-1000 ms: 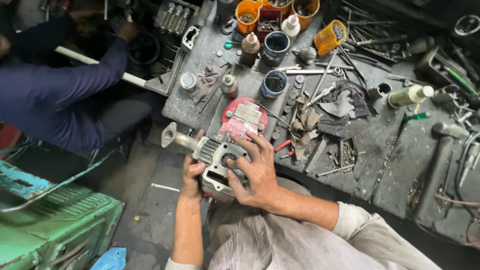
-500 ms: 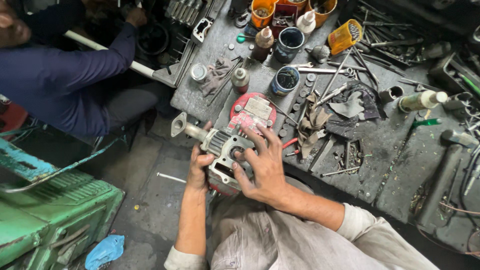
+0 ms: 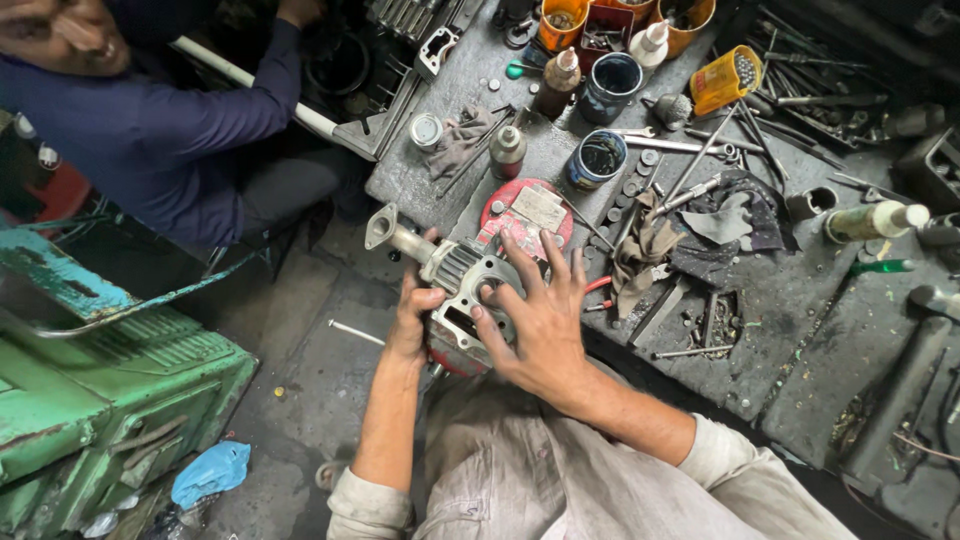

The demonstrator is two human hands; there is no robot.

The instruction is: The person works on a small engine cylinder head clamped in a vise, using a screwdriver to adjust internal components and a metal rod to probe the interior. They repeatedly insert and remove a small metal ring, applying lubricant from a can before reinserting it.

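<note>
Left hand [image 3: 412, 318] wraps the small finned engine [image 3: 462, 290] at the counter [image 3: 790, 300] edge, right hand [image 3: 540, 320] spread flat at 3 o'clock, probably steadying, so keep it pinned firmly.

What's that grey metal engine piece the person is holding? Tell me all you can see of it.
The grey metal engine part looks like cast metal with cooling fins, dull and grimy. A pipe-like port with a flat flange juts out toward the upper left. It sits at the edge of the workbench, over a red housing. The left hand grips its left side; the right hand lies spread over its right side. Its underside is hidden.
</note>
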